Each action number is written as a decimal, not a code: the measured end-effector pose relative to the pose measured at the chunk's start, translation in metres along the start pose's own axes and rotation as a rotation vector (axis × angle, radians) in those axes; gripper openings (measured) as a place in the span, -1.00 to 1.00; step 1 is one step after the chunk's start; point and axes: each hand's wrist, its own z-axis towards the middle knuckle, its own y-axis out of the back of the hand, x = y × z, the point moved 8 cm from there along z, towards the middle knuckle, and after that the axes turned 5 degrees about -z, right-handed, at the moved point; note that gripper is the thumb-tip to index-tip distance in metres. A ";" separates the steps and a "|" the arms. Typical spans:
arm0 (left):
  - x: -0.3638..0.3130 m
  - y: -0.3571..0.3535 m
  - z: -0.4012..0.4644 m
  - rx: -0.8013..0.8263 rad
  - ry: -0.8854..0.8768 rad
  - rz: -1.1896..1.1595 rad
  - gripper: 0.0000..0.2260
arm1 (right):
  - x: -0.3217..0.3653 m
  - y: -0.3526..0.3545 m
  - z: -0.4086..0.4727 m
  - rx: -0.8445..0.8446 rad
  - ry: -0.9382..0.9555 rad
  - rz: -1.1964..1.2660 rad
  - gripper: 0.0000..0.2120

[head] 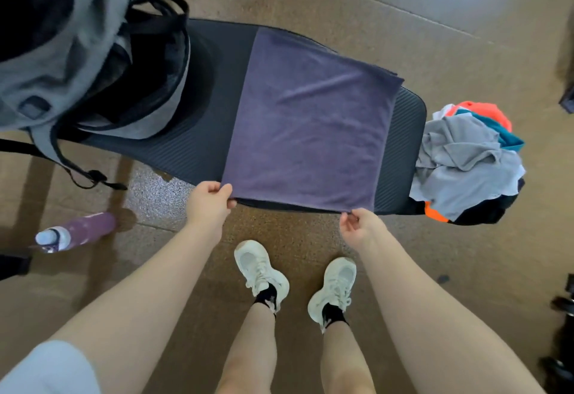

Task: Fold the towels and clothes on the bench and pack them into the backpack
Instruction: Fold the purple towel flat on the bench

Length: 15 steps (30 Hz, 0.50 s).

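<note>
A purple towel (pixel 310 123) lies spread flat across the black padded bench (pixel 205 132). My left hand (pixel 208 204) pinches the towel's near left corner at the bench's front edge. My right hand (pixel 360 226) pinches its near right corner. A grey and black backpack (pixel 93 61) stands open on the bench's left end. At the bench's right end lies a crumpled heap of clothes (pixel 466 160), grey on top with orange, teal and black pieces under it.
A purple water bottle (pixel 77 232) lies on the brown floor to the left, in front of the bench. My feet in white shoes (pixel 264 269) stand close to the bench. Dark equipment (pixel 565 309) shows at the right edge.
</note>
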 end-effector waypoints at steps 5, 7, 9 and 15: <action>0.016 0.023 -0.003 0.006 0.082 -0.020 -0.93 | -0.008 0.003 -0.005 0.012 -0.035 -0.010 -0.60; 0.018 0.025 0.001 0.005 0.084 -0.020 -0.97 | -0.008 -0.001 -0.003 -0.017 -0.020 -0.013 -0.61; 0.017 0.025 0.001 -0.011 0.084 -0.039 -0.97 | -0.007 -0.001 -0.006 -0.050 0.003 -0.076 -0.65; -0.029 0.022 -0.025 -0.102 -0.073 -0.110 -0.92 | 0.038 0.021 -0.039 -0.117 0.255 -0.241 -0.82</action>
